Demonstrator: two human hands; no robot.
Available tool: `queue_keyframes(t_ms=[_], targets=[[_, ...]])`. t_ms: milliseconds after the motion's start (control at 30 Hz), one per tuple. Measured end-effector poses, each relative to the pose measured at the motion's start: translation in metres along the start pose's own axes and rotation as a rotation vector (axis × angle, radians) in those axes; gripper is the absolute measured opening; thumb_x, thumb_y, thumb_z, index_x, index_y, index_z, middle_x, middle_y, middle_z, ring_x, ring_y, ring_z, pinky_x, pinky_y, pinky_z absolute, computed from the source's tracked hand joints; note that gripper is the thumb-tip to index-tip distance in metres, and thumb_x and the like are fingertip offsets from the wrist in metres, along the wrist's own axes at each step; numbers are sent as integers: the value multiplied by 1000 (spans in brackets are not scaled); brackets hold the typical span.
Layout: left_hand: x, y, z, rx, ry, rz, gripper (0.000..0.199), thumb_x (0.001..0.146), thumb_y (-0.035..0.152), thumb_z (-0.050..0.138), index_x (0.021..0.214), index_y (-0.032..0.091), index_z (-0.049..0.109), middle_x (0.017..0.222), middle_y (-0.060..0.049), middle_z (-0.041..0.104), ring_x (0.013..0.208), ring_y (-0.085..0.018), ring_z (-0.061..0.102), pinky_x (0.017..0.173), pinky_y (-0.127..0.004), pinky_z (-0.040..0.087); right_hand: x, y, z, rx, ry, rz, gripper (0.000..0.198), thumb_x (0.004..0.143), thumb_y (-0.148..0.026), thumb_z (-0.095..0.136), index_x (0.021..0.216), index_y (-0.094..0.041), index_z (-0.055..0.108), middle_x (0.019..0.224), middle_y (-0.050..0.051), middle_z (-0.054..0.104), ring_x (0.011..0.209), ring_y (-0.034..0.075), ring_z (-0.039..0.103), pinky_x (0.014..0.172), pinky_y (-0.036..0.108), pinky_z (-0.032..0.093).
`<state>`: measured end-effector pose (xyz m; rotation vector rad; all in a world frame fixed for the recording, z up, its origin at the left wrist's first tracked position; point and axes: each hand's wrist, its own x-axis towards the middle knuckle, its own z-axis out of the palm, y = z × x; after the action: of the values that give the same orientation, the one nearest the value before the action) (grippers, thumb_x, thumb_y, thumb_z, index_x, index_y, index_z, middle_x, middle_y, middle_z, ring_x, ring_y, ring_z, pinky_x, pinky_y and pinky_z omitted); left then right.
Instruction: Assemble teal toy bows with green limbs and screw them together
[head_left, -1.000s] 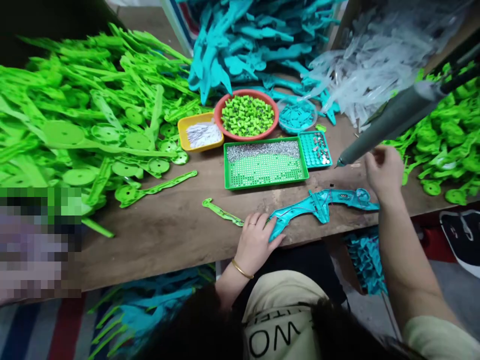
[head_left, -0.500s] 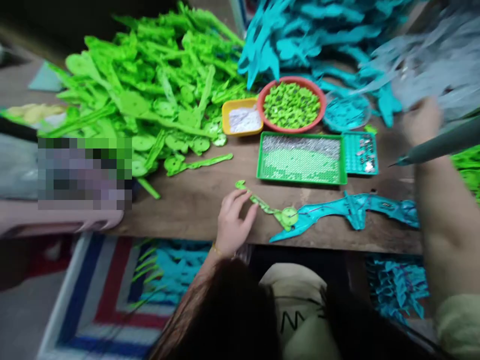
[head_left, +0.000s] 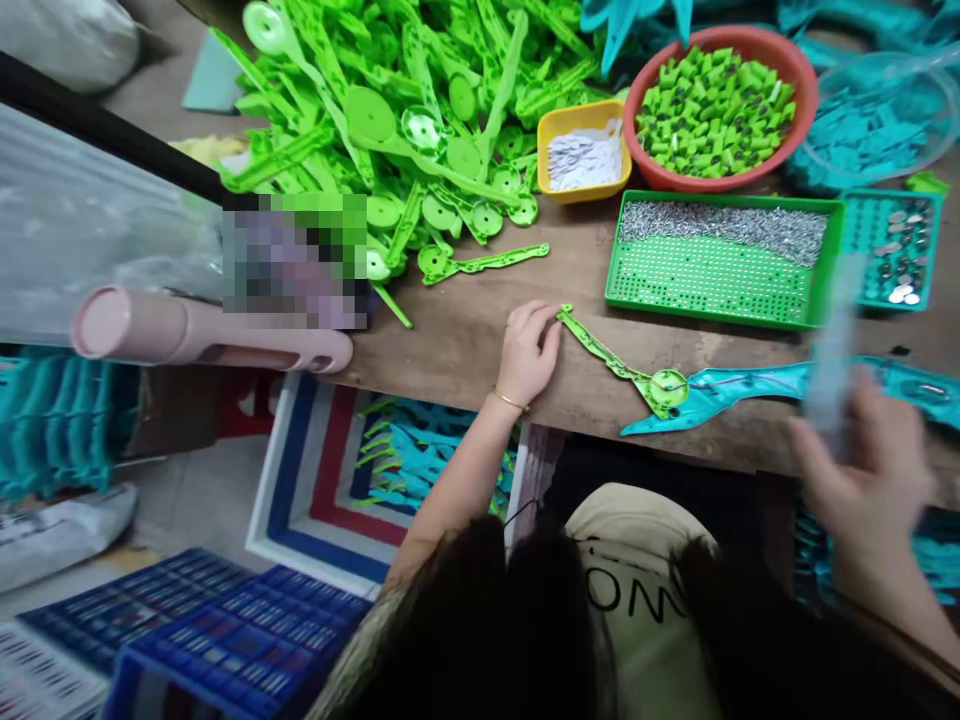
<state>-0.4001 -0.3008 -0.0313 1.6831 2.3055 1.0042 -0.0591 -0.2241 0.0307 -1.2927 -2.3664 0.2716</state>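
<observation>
Left hand (head_left: pixel 527 355): at one end of the green strip (head_left: pixel 598 350); I can't tell whether gripping.
Right hand (head_left: pixel 874 470): I see it gripping a blurred translucent piece (head_left: pixel 834 335).

Motion blur smears the translucent piece (head_left: pixel 834 345) in the right hand (head_left: pixel 877 475), so we cannot make out its exact shape, and together they cover part of the teal piece (head_left: pixel 750 386), whose right end is cut off by the edge. We cannot tell whether the left hand (head_left: pixel 529 350) pinches the tip of the green arm (head_left: pixel 602 354) or only rests against it, while a pixelated patch (head_left: pixel 292 265) hides what lies beneath. The metal bits (head_left: pixel 724 228) are too small for us to tell apart.
</observation>
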Motion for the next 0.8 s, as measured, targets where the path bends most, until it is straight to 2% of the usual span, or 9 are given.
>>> queue_keyframes(t_ms=[67,133,233,333,567,667,800], targets=[[4,-2,6,-10,-21,2,27,95,23,46,114,18,65,115,-9,66,112,-20,58,103,-39,44,6,-25,19,98,-26,-205,76,85,-32,63,153,-37,28,100,12,63,86,29,62,72,43,51],[6,-5,11,-5,-30,-2,29,94,22,46,117,17,64,117,-10,65,113,-21,57,104,-39,43,16,-46,39,144,-115,-394,71,87,-27,61,152,-31,31,98,10,64,84,25,60,73,39,52],[4,-8,14,8,-33,-15,33,94,21,44,121,14,62,120,-12,63,115,-22,54,105,-40,41,28,-66,62,88,-203,-523,51,90,-27,56,140,-19,48,99,12,64,86,25,56,75,38,49],[4,-9,15,21,-46,-43,34,94,19,42,119,15,63,120,-12,62,116,-22,53,105,-40,41,33,-76,74,2,-244,-552,39,92,-27,52,128,-14,58,100,14,64,86,26,52,74,38,46],[5,-7,13,37,-64,-78,35,94,15,38,118,17,63,121,-10,61,117,-21,52,105,-39,40,39,-90,83,-41,-300,-560,39,93,-24,47,130,-17,56,100,15,61,88,27,48,74,38,42],[4,-5,11,38,-69,-78,30,97,22,42,118,17,63,120,-9,62,117,-21,52,106,-38,40,39,-93,84,-50,-316,-562,38,94,-24,47,129,-16,57,99,14,61,87,26,48,74,37,42],[4,-1,9,38,-60,-68,32,93,35,56,116,15,63,120,-10,61,117,-22,51,106,-37,39,37,-92,80,-120,-327,-550,36,93,-25,49,127,-19,59,99,14,63,85,26,49,71,37,39]])
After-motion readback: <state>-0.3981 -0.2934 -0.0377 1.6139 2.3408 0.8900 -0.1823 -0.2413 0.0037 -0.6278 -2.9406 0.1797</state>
